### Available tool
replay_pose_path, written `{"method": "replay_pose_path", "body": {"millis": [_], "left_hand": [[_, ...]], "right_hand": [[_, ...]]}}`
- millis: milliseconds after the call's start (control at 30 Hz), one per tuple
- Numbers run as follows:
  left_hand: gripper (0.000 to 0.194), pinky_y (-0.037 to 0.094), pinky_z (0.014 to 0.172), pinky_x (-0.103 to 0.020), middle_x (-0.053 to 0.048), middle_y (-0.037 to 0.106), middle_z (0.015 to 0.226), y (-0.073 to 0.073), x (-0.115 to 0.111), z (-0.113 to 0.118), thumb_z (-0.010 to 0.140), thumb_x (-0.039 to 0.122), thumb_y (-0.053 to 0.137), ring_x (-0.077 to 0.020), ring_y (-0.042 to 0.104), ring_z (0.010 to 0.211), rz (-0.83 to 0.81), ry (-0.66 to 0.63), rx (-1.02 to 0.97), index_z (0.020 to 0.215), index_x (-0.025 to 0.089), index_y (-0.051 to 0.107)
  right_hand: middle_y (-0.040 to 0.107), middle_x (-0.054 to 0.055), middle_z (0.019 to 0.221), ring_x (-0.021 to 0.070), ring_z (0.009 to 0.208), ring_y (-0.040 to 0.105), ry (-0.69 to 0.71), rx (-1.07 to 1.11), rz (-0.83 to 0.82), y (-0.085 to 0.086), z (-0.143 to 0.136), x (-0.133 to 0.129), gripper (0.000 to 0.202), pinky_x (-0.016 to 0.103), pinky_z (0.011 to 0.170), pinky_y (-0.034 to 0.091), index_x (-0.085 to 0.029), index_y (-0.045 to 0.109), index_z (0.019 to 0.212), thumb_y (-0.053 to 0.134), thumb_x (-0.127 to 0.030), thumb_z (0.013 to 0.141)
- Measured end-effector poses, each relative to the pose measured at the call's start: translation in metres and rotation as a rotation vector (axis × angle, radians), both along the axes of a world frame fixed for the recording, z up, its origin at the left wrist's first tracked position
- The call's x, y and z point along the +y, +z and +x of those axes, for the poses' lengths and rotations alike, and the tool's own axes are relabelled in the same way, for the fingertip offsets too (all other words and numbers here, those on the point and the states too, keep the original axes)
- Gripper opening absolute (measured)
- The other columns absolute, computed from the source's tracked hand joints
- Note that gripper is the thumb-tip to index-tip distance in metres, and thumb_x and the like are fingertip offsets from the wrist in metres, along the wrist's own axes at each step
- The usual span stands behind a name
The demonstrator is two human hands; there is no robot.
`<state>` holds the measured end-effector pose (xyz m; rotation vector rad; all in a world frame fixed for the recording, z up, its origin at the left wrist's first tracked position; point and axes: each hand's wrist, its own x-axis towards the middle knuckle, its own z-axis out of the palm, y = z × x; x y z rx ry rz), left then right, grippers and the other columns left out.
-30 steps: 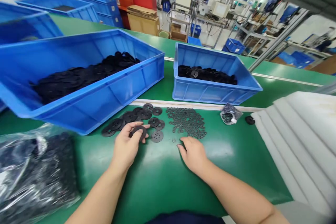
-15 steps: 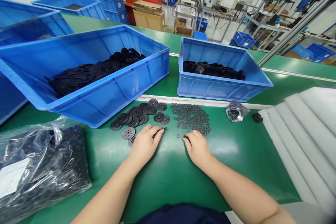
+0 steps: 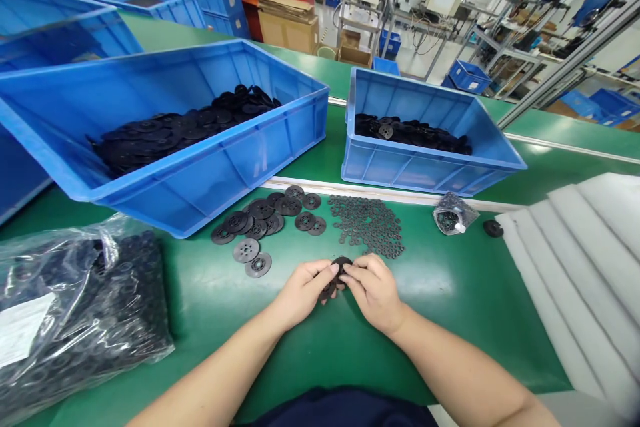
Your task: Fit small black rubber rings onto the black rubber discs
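My left hand (image 3: 304, 290) is closed on black plastic discs; one black disc (image 3: 342, 263) tilts up between the hands, and another dark disc edge (image 3: 327, 291) shows lower under the fingers. The fingertips of my right hand (image 3: 374, 290) pinch against the upper disc from the right. Anything small between those fingertips is hidden. Just beyond the hands lies a spread of small black rings (image 3: 370, 223). To their left is a loose pile of black discs (image 3: 260, 209), with a single disc (image 3: 259, 265) nearest my left hand.
A large blue bin (image 3: 215, 170) and a smaller blue bin (image 3: 425, 170), both holding black discs, stand behind. A clear bag of black parts (image 3: 90, 307) lies at left. At right are a small bag (image 3: 453, 213), a black round part (image 3: 493, 228) and white foam sheets (image 3: 575, 247).
My hands, apart half a second ago, have come together over the table. The left hand moved right with its dark disc, and the right fingers now meet it. The view shifted slightly.
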<state>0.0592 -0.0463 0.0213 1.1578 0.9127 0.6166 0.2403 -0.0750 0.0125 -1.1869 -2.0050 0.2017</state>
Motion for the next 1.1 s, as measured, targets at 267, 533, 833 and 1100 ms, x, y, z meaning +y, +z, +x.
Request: {"method": "replay_pose_path", "body": {"millis": [267,533,833,1100], "left_hand": [[0.038,0.039,0.052,-0.022,0.002,0.056,0.060,-0.003,-0.002,-0.001,0.078,0.053,0.069,-0.0100,0.049,0.054,-0.044,-0.009,-0.049,0.080,0.015,0.065],[0.037,0.038,0.048,-0.022,-0.002,0.062,0.058,0.003,0.015,-0.019,0.079,0.049,0.068,-0.0091,0.050,0.048,0.007,0.278,0.016,0.072,0.013,0.065],[0.029,0.043,0.050,-0.024,-0.005,0.070,0.067,0.003,0.042,-0.044,0.079,0.042,0.067,-0.0113,0.054,0.050,0.155,0.560,0.070,0.082,0.013,0.065],[0.023,0.044,0.052,-0.023,-0.003,0.069,0.072,0.018,0.070,-0.039,0.079,0.036,0.065,-0.0124,0.059,0.056,0.339,0.572,0.212,0.091,0.017,0.061]], "right_hand": [[0.061,0.003,0.078,0.0143,0.069,0.054,0.054,0.018,-0.002,0.005,0.000,-0.002,0.017,0.031,0.066,0.048,-0.023,0.073,0.102,0.057,-0.021,0.095],[0.064,0.010,0.099,0.0215,0.091,0.062,0.003,-0.008,-0.070,-0.012,0.003,0.001,0.036,0.037,0.079,0.055,-0.021,0.059,0.130,0.057,-0.024,0.094],[0.063,0.010,0.092,0.0224,0.087,0.059,-0.047,-0.324,-0.204,-0.021,0.002,0.007,0.027,0.037,0.081,0.052,-0.015,0.067,0.116,0.051,-0.028,0.098],[0.064,0.010,0.096,0.0241,0.090,0.060,-0.092,-0.336,-0.241,-0.022,0.001,0.008,0.023,0.037,0.084,0.050,-0.016,0.066,0.113,0.055,-0.026,0.095]]}}
